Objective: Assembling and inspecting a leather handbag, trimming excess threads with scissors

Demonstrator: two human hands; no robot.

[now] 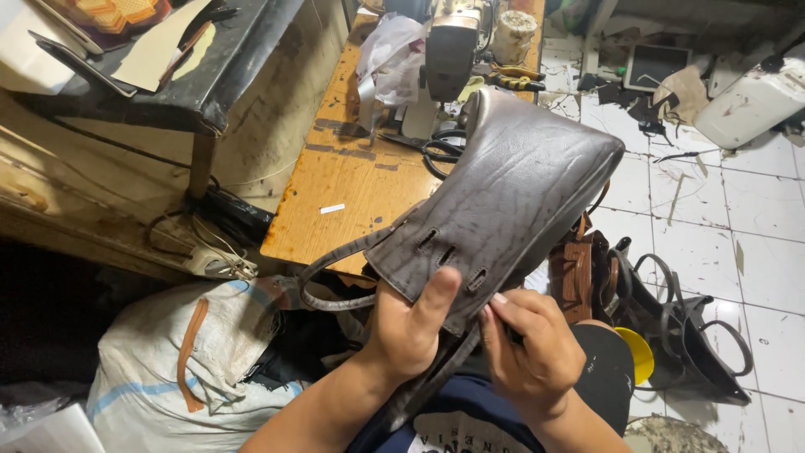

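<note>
Beside one table [335, 180], two hands [470, 331] grip one leather bag [511, 184].

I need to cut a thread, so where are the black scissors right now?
The scissors lie on the wooden table, just left of the leather bag, below the sewing machine.

Both forearms rise bare from the bottom of the view and meet at the near edge of the grey leather bag [511, 193], which serves as the landmark. The left hand [408, 323] grips that slotted edge from below, thumb pressed up over the leather beside the slots, fingers curled behind (out of sight). The right hand [531, 344] sits just right of it, under the same edge, fingers bent inward and pinching at the bag's lower rim, knuckles toward the camera.
</note>
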